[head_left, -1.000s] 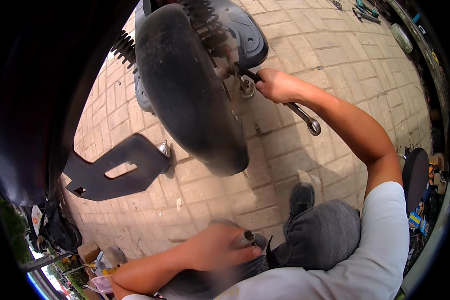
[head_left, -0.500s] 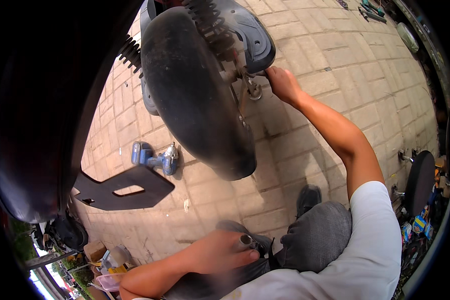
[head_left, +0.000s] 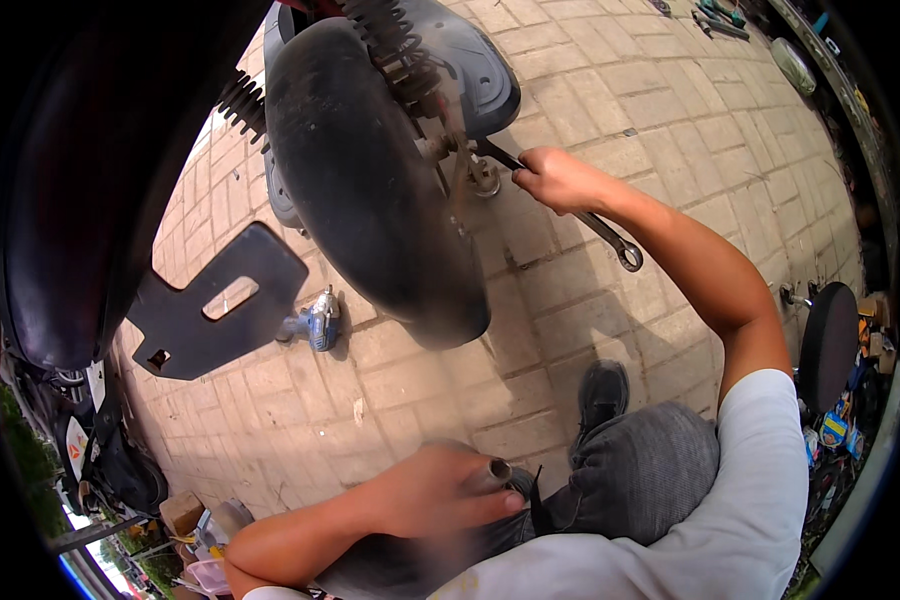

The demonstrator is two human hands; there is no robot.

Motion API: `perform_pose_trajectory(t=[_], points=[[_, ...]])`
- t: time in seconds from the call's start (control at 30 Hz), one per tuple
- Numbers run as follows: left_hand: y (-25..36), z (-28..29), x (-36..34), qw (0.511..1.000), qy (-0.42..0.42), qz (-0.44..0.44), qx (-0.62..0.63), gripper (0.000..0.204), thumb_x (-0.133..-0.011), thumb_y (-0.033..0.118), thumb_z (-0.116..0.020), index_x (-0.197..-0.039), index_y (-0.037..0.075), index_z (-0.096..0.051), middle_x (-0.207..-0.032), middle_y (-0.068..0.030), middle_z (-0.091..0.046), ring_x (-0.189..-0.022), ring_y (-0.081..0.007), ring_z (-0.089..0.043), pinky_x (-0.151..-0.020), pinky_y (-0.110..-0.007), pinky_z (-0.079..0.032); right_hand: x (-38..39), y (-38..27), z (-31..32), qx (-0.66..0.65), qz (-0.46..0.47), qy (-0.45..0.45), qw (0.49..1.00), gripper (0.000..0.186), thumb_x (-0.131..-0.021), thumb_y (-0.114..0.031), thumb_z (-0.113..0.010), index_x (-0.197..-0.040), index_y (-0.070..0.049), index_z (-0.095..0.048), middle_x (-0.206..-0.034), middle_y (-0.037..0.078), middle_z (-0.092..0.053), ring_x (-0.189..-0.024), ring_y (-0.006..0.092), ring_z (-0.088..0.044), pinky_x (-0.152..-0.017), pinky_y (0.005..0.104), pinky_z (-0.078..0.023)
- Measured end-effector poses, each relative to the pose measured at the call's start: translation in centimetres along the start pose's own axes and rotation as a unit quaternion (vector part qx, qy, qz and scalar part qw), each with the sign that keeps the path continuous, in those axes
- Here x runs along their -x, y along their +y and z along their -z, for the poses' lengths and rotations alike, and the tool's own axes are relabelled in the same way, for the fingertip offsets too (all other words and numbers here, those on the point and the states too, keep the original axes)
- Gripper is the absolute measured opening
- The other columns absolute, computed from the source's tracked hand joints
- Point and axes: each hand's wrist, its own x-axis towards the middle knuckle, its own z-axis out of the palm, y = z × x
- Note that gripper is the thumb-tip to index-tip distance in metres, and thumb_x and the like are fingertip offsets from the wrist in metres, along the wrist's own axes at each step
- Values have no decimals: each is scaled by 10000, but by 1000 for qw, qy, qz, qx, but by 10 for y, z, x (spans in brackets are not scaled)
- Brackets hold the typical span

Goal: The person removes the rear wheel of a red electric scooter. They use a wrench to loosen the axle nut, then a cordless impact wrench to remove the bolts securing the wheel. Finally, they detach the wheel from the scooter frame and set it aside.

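Note:
My right hand is closed around the shaft of a dark combination wrench. The ring end hangs free below my wrist; the other end reaches the axle area beside the wheel, where its exact fit is hard to see. A large black rear mudguard fills the middle, with a coil spring and grey plastic trim by it. Low in view, my left hand lies over my left thigh, closed on a hollow metal tube whose round open end sticks out past the fingers.
A blue cordless impact wrench lies on the paving bricks, partly behind a black slotted panel. A long dark seat-like part hangs at the left. Tools lie at the far right, a round black stool nearer.
My right hand has drawn back from the trim, and the wrench now shows along its length. The slotted panel appears higher, covering the impact wrench's battery. My left hand stays on the tube.

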Motion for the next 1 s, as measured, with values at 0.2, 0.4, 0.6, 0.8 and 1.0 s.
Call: perform_pose_trajectory(t=[0.2,0.4,0.6,0.8,1.0], points=[[7,0,10,999,-11,49,-4,428,-929,397,-577,-800,-11,-547,-650,-135,-508,-613,-229,-468,-592,-360,-414,-10,-13,2,56,14,-8,998,287,-892,-179,-457,-821,80,-559,-640,210,-607,-568,358,-627,-572,469,-494],[7,-2,11,999,-18,35,13,483,-936,460,-547,-864,-16,-581,-718,-188,-584,-657,-282,-549,-646,-382,-457,-17,51,-74,139,59,136,979,221,-890,-141,-488,-1045,16,-502,-793,255,-632,-782,436,-623,-658,541,-462],[8,-3,5,998,-24,57,28,490,-943,473,-529,-839,-4,-562,-706,-197,-557,-655,-297,-551,-650,-392,-449,-105,115,-45,251,176,333,892,126,-879,-98,-463,-977,-28,-501,-907,225,-615,-791,436,-601,-654,544,-457],[8,6,2,998,-26,54,3,508,-947,483,-521,-827,-9,-556,-687,-195,-545,-636,-272,-530,-626,-385,-441,-28,72,-38,127,46,107,985,178,-902,-170,-492,-925,1,-537,-816,266,-626,-781,458,-601,-678,538,-461],[6,5,-11,998,-43,51,-17,532,-930,498,-549,-819,-23,-551,-657,-191,-547,-605,-247,-511,-608,-383,-437,-3,31,-45,47,103,122,986,246,-885,-181,-489,-880,57,-552,-815,303,-608,-823,482,-584,-736,531,-460]])
